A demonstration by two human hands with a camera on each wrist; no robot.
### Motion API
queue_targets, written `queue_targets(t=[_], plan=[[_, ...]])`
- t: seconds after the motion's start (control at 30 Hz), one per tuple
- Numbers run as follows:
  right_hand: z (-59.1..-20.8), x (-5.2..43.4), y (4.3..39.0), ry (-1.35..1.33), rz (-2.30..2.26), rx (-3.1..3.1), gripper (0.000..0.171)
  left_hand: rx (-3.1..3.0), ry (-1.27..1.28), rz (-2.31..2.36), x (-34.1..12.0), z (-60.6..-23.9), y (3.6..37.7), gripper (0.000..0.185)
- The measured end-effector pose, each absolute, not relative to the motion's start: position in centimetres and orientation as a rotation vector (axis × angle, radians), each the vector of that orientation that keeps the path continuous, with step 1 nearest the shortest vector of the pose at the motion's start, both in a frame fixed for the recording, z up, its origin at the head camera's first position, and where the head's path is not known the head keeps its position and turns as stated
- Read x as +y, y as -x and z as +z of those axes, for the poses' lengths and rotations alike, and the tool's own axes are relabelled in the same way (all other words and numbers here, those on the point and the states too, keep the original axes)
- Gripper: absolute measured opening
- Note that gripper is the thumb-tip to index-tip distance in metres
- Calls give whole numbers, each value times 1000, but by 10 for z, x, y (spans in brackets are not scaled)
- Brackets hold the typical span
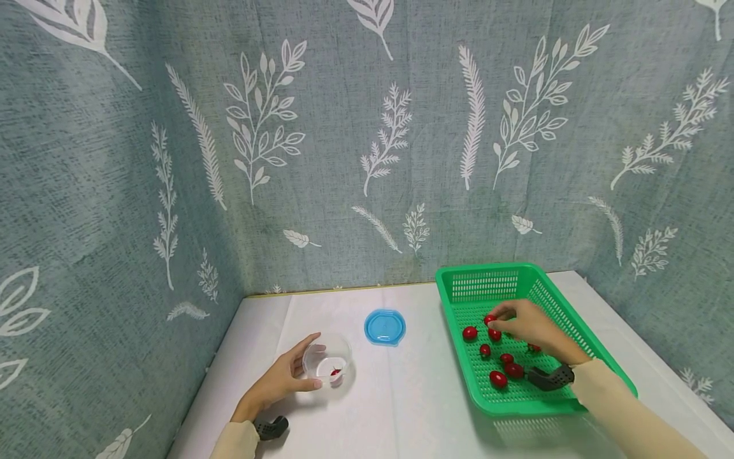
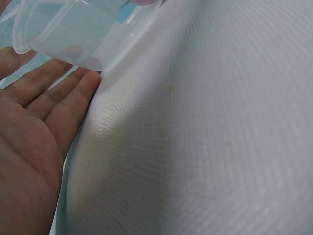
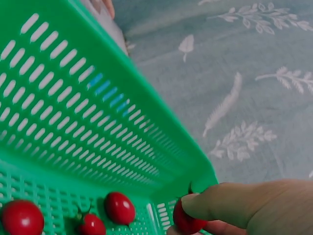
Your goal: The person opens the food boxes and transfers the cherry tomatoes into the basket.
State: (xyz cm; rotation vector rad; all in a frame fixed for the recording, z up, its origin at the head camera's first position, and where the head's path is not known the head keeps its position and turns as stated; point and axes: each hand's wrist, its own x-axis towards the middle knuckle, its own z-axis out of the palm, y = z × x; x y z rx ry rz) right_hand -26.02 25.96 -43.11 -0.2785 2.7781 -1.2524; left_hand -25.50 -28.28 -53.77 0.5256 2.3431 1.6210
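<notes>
My left hand (image 1: 307, 362) lies on the white table with straight fingers (image 2: 73, 93) and thumb on either side of a small clear plastic tub (image 1: 328, 361), touching its wall. One red cherry tomato (image 1: 335, 371) sits inside the tub. My right hand (image 1: 496, 317) reaches into a green slotted basket (image 1: 453, 299) and pinches a cherry tomato (image 1: 489, 319) near its far end. In the right wrist view a fingertip (image 3: 210, 203) presses on that tomato (image 3: 182, 224). Several more tomatoes (image 1: 497, 378) lie loose on the basket floor.
A round blue lid (image 1: 385, 327) lies flat on the table between the tub and the basket. Leaf-patterned grey-green cloth walls (image 1: 367, 159) close in the back and left. The white tablecloth (image 1: 401, 395) covers the table.
</notes>
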Motion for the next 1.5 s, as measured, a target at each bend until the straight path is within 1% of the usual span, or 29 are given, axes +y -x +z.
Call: queue_targets(t=[0.33,0.73,0.97,1.1,1.27,1.5], plan=[[-435,275,257,234,-1215,2770,27,2327,-524,1630,-282,-537,254,105],[-438,286,257,160,-1104,2802,20,2318,-543,1629,-282,-538,255,103],[-440,289,256,136,-1066,2833,25,2319,-554,1631,-282,-539,256,103],[-441,290,255,139,-1062,2861,25,2331,-542,1618,-282,-538,256,104],[-440,291,257,135,-1076,2875,30,2342,-541,1613,-282,-538,257,104],[-430,282,255,211,-1074,2907,35,2329,-561,1621,-282,-538,256,104]])
